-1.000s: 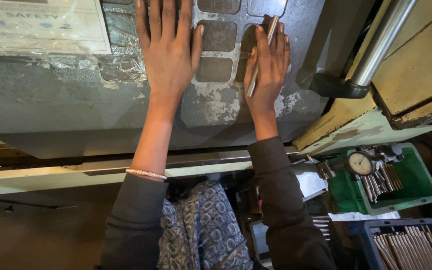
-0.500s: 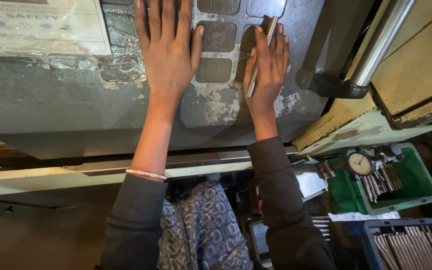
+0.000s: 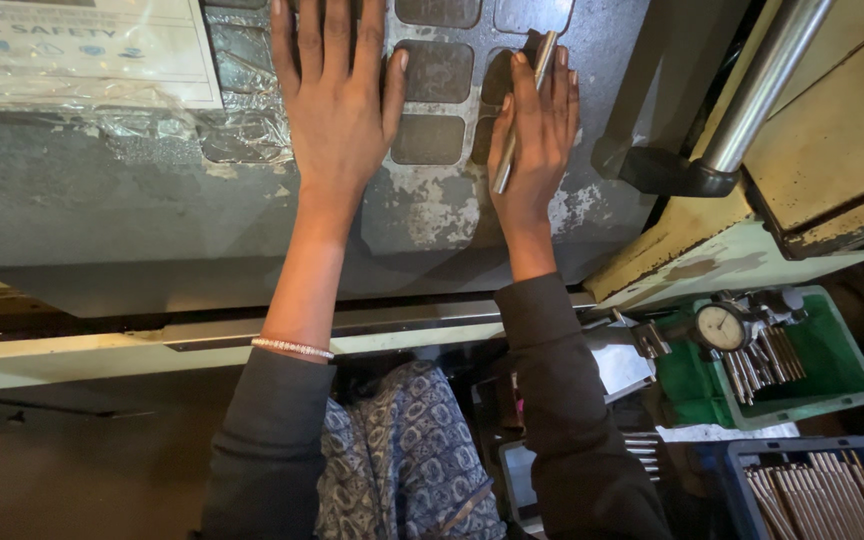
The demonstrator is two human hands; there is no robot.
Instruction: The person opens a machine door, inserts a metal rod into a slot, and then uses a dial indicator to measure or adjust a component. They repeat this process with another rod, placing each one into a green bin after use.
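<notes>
At the top centre, the left hand lies open and flat on the worn grey metal panel; the right hand pins a slim metal rod under loosely extended fingers against it.

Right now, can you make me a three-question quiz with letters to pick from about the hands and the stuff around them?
1. Where does the left hand rest?
A. flat on the grey machine panel
B. in a bin
C. on the floor

2. What colour is the bin holding the dial gauge?
A. red
B. green
C. yellow

3. What is the right hand doing?
A. lying empty
B. making a fist
C. holding a thin metal rod

Answers: 1 A, its palm lies on the panel. 2 B, its walls are green. 3 C, the rod lies along its fingers.
</notes>
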